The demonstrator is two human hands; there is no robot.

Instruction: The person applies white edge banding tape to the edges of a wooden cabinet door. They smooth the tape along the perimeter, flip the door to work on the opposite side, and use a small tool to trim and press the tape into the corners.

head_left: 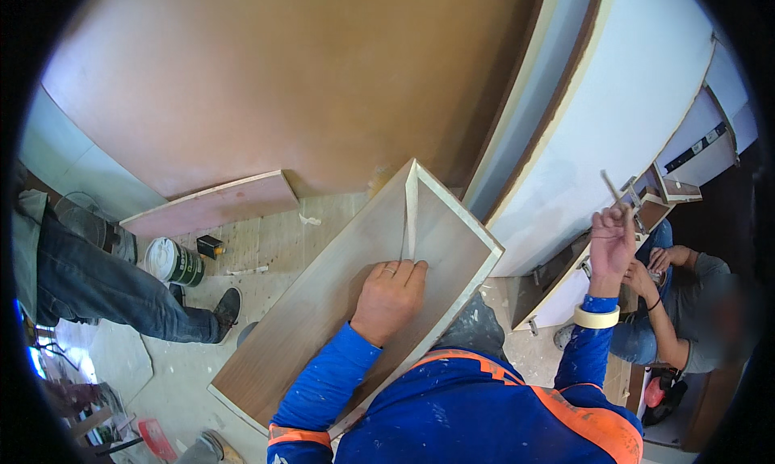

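Note:
A wood-grain panel (355,262) with pale tape-like strips along its edges stands tilted in front of my body. My left hand (391,298) is over its face, fingers closed on a pale tape strip (412,218) that runs up to the panel's top corner. My right hand (612,238) is raised to the right of the panel, its fingers curled around a thin, stick-like piece (611,186) whose kind I cannot make out. A roll of masking tape (596,317) circles my right wrist like a bracelet.
A large brown board (282,77) and white panels (613,109) stand ahead. A pinkish board (218,207), a paint bucket (175,261) and a small black box (211,247) are at left, near a standing person's leg (121,278). Another person (678,303) sits close at right.

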